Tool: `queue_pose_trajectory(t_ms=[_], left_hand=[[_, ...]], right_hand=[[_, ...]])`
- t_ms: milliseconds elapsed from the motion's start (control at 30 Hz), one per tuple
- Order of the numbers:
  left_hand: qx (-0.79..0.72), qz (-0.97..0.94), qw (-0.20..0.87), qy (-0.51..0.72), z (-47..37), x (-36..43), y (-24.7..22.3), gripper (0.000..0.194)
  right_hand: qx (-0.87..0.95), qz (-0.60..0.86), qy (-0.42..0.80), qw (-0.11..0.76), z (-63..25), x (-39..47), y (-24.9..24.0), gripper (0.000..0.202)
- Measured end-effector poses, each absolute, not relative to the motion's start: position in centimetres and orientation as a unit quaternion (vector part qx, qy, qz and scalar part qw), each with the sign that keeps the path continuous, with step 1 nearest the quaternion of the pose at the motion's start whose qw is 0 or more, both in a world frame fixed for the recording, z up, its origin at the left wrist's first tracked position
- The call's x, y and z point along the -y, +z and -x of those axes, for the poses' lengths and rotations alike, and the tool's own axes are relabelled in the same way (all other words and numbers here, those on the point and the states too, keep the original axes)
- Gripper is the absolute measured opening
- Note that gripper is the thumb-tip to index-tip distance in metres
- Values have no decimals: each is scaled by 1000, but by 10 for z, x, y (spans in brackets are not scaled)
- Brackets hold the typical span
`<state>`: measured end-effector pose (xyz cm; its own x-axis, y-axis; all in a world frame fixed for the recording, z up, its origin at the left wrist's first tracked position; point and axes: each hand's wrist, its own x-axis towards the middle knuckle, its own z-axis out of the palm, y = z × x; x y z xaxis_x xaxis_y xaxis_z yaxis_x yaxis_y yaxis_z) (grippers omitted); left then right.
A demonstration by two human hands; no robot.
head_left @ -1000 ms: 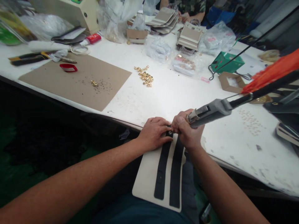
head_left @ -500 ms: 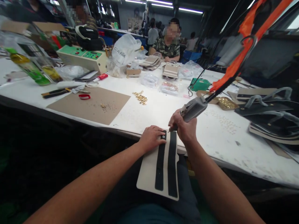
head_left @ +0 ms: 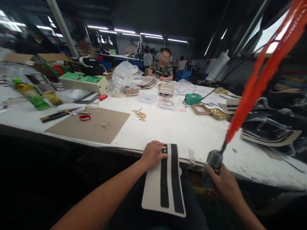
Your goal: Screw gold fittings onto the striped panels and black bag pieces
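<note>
A beige panel with two black strips (head_left: 153,195) slopes from the table edge down over my lap. My left hand (head_left: 153,154) grips its upper left part, thumb and fingers either side of a small round metal piece (head_left: 164,150) on the left strip. Off to the right, past the table's front edge, my right hand (head_left: 222,179) is closed around a grey electric screwdriver (head_left: 214,159). The tool looks blurred, its tip is hidden, and an orange-wrapped cord (head_left: 249,99) runs up from it.
Gold-coloured fittings (head_left: 139,114) lie in a pile on the white table (head_left: 168,127), beside a brown board (head_left: 96,127) with pliers (head_left: 55,115). More fittings fill a small box (head_left: 218,114). Black bag parts (head_left: 268,123) are stacked at right. A person (head_left: 161,68) sits opposite.
My right hand has carried the screwdriver away from the panel's top, to the right and down. My left hand keeps its place on the panel. The camera view has shifted.
</note>
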<state>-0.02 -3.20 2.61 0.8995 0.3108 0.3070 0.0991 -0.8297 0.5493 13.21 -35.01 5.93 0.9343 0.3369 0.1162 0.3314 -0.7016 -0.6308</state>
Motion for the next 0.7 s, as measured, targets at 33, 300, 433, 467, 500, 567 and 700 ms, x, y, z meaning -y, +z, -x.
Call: queue_pose_trajectory(t_ms=[33,300,433,467,500,567,700], left_hand=[[-114,-935,273,194,2,33,27,37],[-130,-915,338,176,9,37,29,42],[-140,-879,422,174,18,37,34,43],[-148,-862,451,177,24,36,36,44],[-157,-844,480,181,32,36,39,46],[-171,-802,541,187,56,38,47,58],[-130,-490,829,235,120,48,69,95]], right_hand=[[166,923,-56,342,-125,358,58,79],[528,778,-140,310,-64,345,-14,68],[581,743,64,327,-71,305,-13,49],[562,739,103,356,-73,296,-1,43],[534,741,131,385,-73,288,16,37],[464,761,147,428,-68,272,56,26],[407,776,225,425,-50,228,132,38]])
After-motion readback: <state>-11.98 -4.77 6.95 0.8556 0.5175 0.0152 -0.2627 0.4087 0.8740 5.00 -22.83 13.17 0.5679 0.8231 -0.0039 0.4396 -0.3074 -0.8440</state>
